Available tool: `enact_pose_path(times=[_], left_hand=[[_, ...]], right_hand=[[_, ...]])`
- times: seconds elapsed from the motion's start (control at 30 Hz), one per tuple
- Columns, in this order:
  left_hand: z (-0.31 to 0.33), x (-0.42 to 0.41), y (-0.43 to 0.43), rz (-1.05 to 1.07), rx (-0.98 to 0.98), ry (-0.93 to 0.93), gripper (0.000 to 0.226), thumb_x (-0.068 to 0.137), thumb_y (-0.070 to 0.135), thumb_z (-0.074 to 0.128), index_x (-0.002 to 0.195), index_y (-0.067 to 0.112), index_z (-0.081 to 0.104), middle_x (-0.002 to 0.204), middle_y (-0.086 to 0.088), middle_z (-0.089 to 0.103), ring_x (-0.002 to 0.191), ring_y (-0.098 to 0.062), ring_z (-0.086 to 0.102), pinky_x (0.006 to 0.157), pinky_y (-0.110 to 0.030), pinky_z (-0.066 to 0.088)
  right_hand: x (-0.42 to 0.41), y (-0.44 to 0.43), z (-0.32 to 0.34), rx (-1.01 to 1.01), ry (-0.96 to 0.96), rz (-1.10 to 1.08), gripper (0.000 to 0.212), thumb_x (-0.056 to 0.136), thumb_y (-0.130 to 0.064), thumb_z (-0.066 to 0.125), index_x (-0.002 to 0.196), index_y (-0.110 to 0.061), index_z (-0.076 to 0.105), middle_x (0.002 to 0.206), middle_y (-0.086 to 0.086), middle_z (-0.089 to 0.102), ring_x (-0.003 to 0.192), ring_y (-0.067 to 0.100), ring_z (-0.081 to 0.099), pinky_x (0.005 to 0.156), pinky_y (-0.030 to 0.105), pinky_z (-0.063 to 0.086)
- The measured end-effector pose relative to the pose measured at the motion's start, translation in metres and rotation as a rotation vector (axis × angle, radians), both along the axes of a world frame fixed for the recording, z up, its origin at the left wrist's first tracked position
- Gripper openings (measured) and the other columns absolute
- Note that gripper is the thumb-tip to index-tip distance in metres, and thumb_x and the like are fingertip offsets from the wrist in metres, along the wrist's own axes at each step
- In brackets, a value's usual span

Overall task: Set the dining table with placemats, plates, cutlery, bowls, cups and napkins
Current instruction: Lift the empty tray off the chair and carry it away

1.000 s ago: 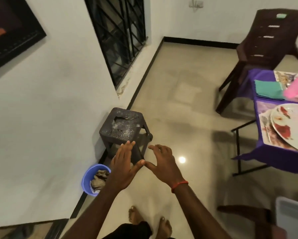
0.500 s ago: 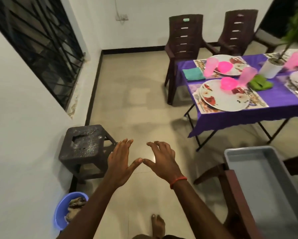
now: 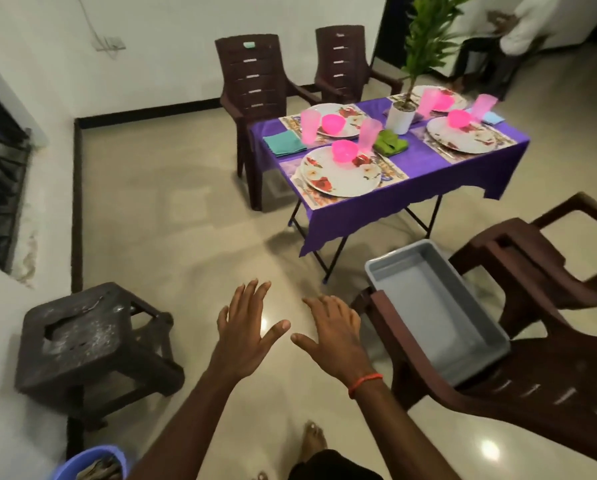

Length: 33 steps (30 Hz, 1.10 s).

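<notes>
Head view: dining table (image 3: pixel 359 216), draped in a purple cloth, stands in mid-room, well apart from the person. Two dark brown chairs (image 3: pixel 252 74) stand at its far left edge. A third brown chair (image 3: pixel 532 375) stands near the person's right side and carries a grey tub (image 3: pixel 439 306) on its seat. A dark stool (image 3: pixel 89 341) stands by the wall at left. Four flowered plates are laid on placemats (image 3: pixel 390 169): one at the near left corner (image 3: pixel 338 180), one at the far left edge (image 3: pixel 324 109), one at the near right edge (image 3: pixel 463 140), and one behind the plant, partly hidden. Left hand (image 3: pixel 247 337) and right hand (image 3: pixel 335 336) are held out palm down over the floor, fingers spread wide, gripping nothing; the thumb tips are near each other but apart. A white plant pot (image 3: pixel 400 119) stands mid-table. A teal napkin (image 3: pixel 285 142) lies at the left edge, and a green napkin (image 3: pixel 390 143) lies just beside the pot. Pink cups (image 3: pixel 310 126) stand upright beside the plates. A pink bowl (image 3: pixel 345 150) sits on each plate. Cutlery is too blurred to confirm.
</notes>
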State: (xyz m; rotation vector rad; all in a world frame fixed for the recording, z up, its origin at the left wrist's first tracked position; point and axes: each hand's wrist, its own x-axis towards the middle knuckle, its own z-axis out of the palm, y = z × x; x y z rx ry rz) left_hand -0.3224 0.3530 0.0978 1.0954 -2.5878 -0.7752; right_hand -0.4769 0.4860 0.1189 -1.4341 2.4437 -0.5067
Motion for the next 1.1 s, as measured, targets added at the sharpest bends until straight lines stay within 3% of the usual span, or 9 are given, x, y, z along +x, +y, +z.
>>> enact_pose_path(times=[0.23,0.4,0.6,1.1], left_hand=[[0.010,-0.075,0.007,-0.179,-0.019,0.009,0.090,0.086,0.086,0.023,0.160,0.038,0.011,0.170,0.009,0.007,0.157,-0.015,0.000,0.120,-0.055,0.015],[0.006,-0.139,0.013,-0.311,-0.050,-0.030,0.091,0.086,0.088,0.021,0.161,0.039,0.006,0.171,0.010,0.004,0.157,-0.014,-0.001,0.121,-0.054,0.015],[0.001,-0.204,0.015,-0.413,-0.093,-0.066,0.093,0.085,0.089,0.019,0.162,0.038,0.007,0.171,0.009,0.005,0.157,-0.014,0.000,0.121,-0.053,0.016],[-0.008,-0.302,0.026,-0.600,-0.042,-0.118,0.095,0.082,0.091,0.020,0.161,0.039,0.005,0.171,0.010,0.000,0.157,-0.014,-0.005,0.123,-0.060,0.011]], right_hand=[[-0.053,0.031,0.005,0.003,-0.038,-0.182,0.075,0.091,-0.071,0.050,0.153,-0.040,0.023,0.163,-0.004,0.022,0.152,0.023,0.010,0.122,0.048,0.009],[-0.099,0.053,0.001,0.008,-0.068,-0.283,0.073,0.091,-0.071,0.049,0.152,-0.039,0.025,0.162,-0.002,0.023,0.151,0.024,0.013,0.122,0.050,0.016],[-0.150,0.072,0.000,-0.037,-0.093,-0.403,0.070,0.091,-0.062,0.056,0.151,-0.036,0.030,0.158,-0.001,0.027,0.147,0.023,0.016,0.119,0.043,0.015],[-0.208,0.107,-0.030,-0.049,-0.194,-0.611,0.069,0.091,-0.065,0.052,0.150,-0.039,0.028,0.160,-0.001,0.025,0.148,0.020,0.013,0.120,0.043,0.014]])
